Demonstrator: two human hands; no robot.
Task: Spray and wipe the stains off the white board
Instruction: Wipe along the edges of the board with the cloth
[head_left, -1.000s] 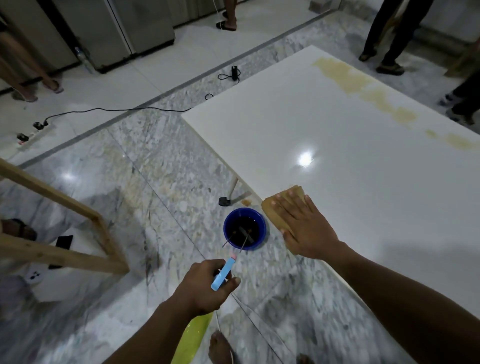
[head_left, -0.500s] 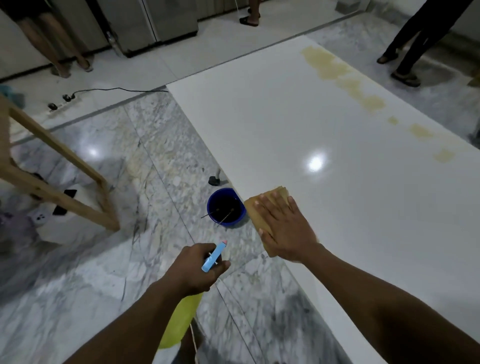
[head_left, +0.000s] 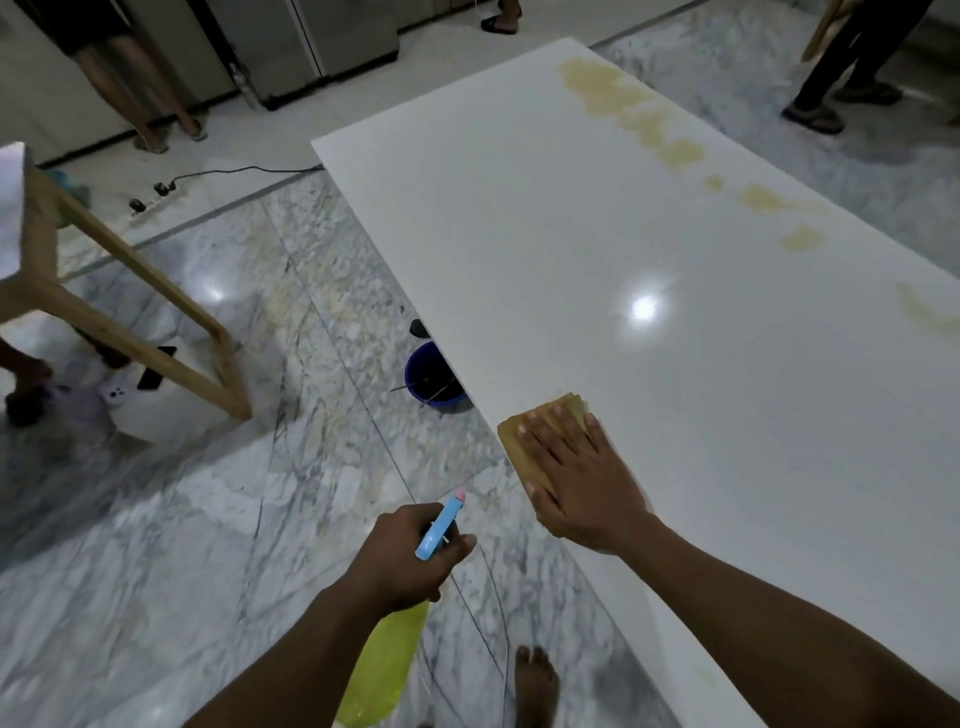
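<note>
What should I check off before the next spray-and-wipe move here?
1. Left grip holds the spray bottle: ok.
2. Right grip flat on the brown cloth: ok.
3. Cloth on the white board: ok, at its near edge.
4. Bottle over the yellowish stains: not ok; it hangs above the floor, stains line the far edge.
5. Stains wiped: not ok, all visible.
6. Liquid left in bottle: cannot tell.

Dim, overhead glare, blurred wide-angle edges
</note>
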